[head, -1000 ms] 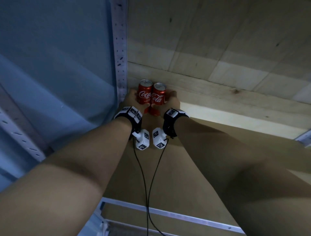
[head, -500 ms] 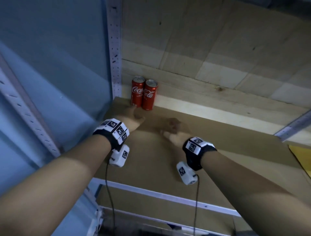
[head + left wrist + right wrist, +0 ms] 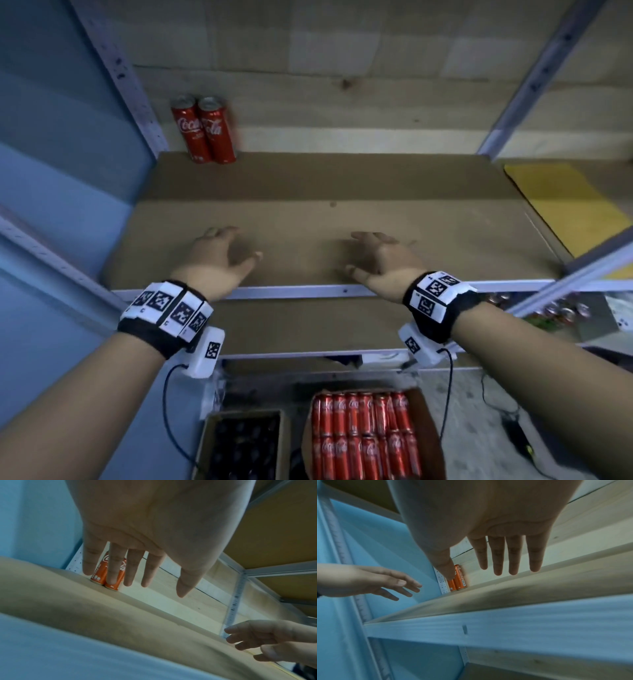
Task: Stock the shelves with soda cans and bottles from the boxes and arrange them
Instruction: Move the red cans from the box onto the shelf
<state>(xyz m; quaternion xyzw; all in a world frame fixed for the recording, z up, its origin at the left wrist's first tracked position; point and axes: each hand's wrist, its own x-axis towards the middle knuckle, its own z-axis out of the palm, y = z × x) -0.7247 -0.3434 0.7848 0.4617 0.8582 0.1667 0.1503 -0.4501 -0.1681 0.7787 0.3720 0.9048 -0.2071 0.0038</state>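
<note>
Two red Coca-Cola cans stand upright side by side in the back left corner of the brown shelf board; the wrist views show the same cans far beyond the fingers. My left hand and right hand hover over the front part of the shelf, well apart from the cans, fingers straight and loose, holding nothing. Below the shelf, a cardboard box holds several red cans.
A second box with dark bottles sits left of the can box on the floor. Metal uprights frame the shelf; a blue wall lies left. A yellow board lies at right. More cans show at lower right.
Both hands let go of the two cans and drew back from the shelf's back corner to its front edge, spreading apart. The view tilted down, revealing the boxes below.
</note>
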